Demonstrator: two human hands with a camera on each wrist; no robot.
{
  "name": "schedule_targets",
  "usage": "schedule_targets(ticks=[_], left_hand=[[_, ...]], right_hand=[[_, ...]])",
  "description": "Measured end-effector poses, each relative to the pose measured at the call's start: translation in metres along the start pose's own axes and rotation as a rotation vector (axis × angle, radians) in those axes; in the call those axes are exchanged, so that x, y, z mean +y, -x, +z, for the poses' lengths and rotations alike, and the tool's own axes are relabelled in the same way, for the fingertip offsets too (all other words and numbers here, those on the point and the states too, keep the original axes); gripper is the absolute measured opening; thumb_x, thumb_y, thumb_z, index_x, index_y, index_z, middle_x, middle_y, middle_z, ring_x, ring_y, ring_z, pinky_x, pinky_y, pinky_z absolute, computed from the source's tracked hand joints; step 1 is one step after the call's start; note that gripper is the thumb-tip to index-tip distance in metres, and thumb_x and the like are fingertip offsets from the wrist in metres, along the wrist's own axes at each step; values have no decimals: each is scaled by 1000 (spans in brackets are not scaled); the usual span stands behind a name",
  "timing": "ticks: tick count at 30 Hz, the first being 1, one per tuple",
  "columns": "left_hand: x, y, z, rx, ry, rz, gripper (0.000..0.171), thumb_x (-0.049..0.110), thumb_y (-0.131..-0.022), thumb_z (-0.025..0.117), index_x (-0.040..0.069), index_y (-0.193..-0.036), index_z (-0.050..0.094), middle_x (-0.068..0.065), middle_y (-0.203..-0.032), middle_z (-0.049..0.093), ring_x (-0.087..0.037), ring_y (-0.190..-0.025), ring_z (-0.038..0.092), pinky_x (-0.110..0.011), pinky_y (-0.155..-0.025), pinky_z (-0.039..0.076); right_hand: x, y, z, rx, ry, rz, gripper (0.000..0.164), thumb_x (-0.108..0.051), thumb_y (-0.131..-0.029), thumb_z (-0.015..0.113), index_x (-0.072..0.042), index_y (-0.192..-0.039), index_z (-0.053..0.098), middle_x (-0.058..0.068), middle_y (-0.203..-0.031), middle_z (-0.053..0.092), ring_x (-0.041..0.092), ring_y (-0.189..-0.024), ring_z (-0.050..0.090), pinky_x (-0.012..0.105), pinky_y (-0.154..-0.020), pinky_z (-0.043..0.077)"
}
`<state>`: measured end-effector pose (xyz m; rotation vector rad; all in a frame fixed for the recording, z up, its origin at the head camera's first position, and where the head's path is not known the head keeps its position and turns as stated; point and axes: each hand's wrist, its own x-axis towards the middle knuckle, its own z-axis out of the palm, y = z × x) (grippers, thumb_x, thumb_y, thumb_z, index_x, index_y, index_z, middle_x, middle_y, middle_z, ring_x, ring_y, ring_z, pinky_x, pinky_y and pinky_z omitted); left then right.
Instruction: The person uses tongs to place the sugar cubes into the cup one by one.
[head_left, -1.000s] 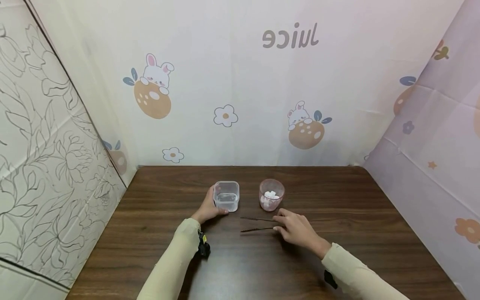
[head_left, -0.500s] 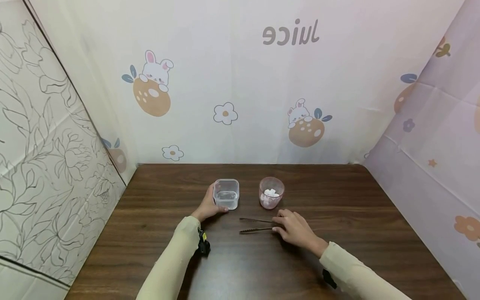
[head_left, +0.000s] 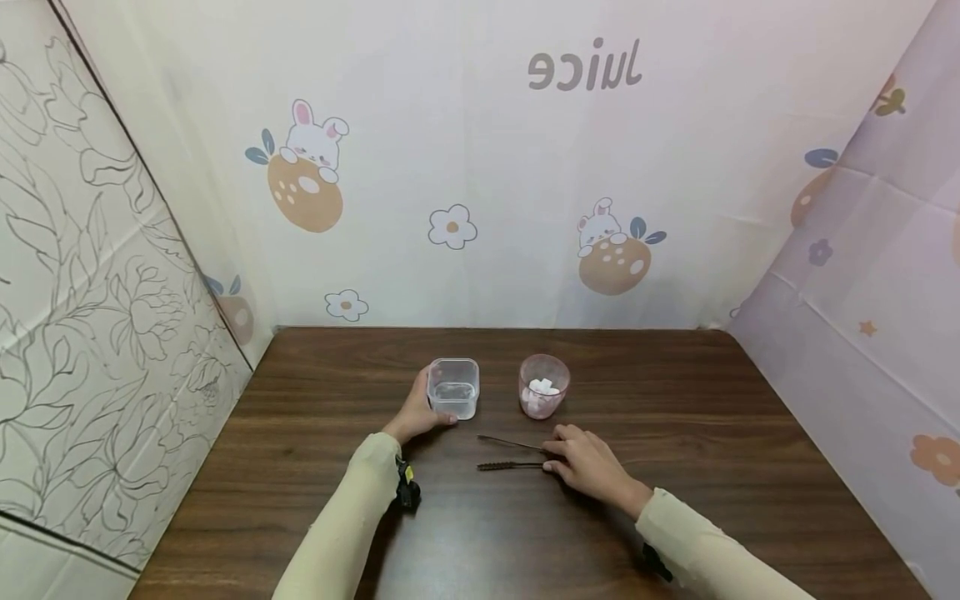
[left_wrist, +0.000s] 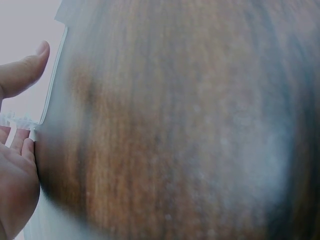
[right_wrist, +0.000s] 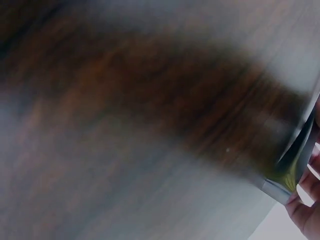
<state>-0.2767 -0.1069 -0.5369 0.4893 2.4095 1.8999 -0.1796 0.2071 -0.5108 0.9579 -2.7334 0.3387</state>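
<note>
A clear square plastic container (head_left: 453, 372) stands on the table, and my left hand (head_left: 418, 414) holds its left side with the thumb along the front. In the left wrist view the thumb (left_wrist: 25, 72) and several fingers show at the left edge beside it. Metal tongs (head_left: 510, 466) lie between the thumb and fingers of my right hand (head_left: 592, 472). Their two arms spread apart, tips pointing left, with nothing between them. The right wrist view shows part of the tongs (right_wrist: 299, 145) at its right edge. Behind the tongs stands a pinkish see-through cup (head_left: 543, 364) with several white cubes (head_left: 542, 387) inside.
The dark wood-grain table (head_left: 675, 417) extends around both hands. A patterned cloth backdrop (head_left: 465, 150) rises at its far edge, with further cloths at left and right. A small black device (head_left: 408, 492) is strapped to the left wrist.
My right hand has shifted slightly nearer and to the left with the tongs, whose arms have spread a little wider. The left hand and the container keep their places.
</note>
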Motion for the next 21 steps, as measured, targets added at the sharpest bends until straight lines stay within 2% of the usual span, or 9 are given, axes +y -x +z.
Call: schedule_targets(ticks=[4, 7, 10, 13, 17, 21], left_hand=[[-3, 2, -2, -2, -13, 67, 105, -2, -58, 86, 3, -144, 26, -27, -137, 38, -40, -126, 37, -49, -107, 26], [-4, 3, -3, 0, -31, 109, 104, 3, -58, 87, 3, -143, 27, -26, -135, 39, -40, -123, 39, -49, -105, 28], [-5, 2, -3, -4, -46, 92, 106, 2, -58, 87, 0, -144, 25, -27, -135, 38, -41, -122, 39, -50, -105, 27], [-4, 0, -3, -16, -57, 46, 109, -4, -56, 86, -3, -145, 22, -28, -137, 35, -42, -123, 37, -55, -105, 26], [1, 1, -9, -50, -126, -12, 114, 0, -58, 88, 0, -148, 18, -26, -141, 32, -41, -126, 34, -55, -105, 26], [11, 6, -25, -39, -290, -62, 116, 24, -67, 86, 10, -152, 9, -15, -151, 27, -33, -137, 21, -56, -109, 16]], right_hand=[[0, -1, -1, 5, 10, -19, 29, -26, -77, 79, -9, -100, 75, -5, -82, 49, 11, -71, 44, 29, -59, 40], [0, -1, -2, -32, 10, -15, 34, -28, -79, 77, -8, -105, 73, -3, -86, 52, 13, -74, 46, 31, -61, 42], [1, 0, -5, -89, 3, 15, 44, -31, -80, 76, -6, -115, 69, 2, -95, 57, 16, -81, 52, 35, -65, 44], [1, -1, -10, -115, -10, 45, 53, -35, -81, 75, -7, -124, 63, 3, -104, 60, 18, -90, 56, 39, -70, 46], [2, -5, -24, -39, -35, 34, 57, -34, -79, 77, -10, -128, 61, 2, -106, 60, 17, -92, 55, 40, -73, 46], [10, -8, -45, 95, -24, -12, 56, -31, -78, 78, -10, -127, 62, 3, -110, 62, 21, -99, 54, 45, -79, 46]])
